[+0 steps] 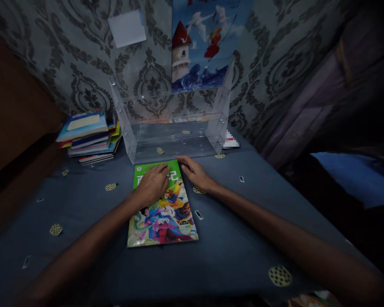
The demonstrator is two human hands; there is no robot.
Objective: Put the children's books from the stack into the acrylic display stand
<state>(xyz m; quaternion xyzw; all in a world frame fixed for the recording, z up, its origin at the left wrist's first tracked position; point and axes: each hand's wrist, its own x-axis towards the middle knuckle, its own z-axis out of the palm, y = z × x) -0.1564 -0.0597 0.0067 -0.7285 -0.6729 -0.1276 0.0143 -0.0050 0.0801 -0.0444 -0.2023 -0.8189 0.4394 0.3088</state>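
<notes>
A green children's book (pixel 162 217) with a colourful cartoon cover lies flat on the blue patterned tablecloth (pixel 230 238). My left hand (pixel 153 183) rests palm down on the upper part of its cover. My right hand (pixel 194 172) lies at the book's top right corner, fingers touching the edge. Neither hand lifts the book. Just beyond the book stands a clear acrylic rack (pixel 176 123), with nothing on its front shelf.
A stack of several colourful books (pixel 89 136) sits at the back left beside the rack. A poster (pixel 205 42) and a white note (pixel 127 27) hang on the patterned wall. A dark curtain and bed lie to the right.
</notes>
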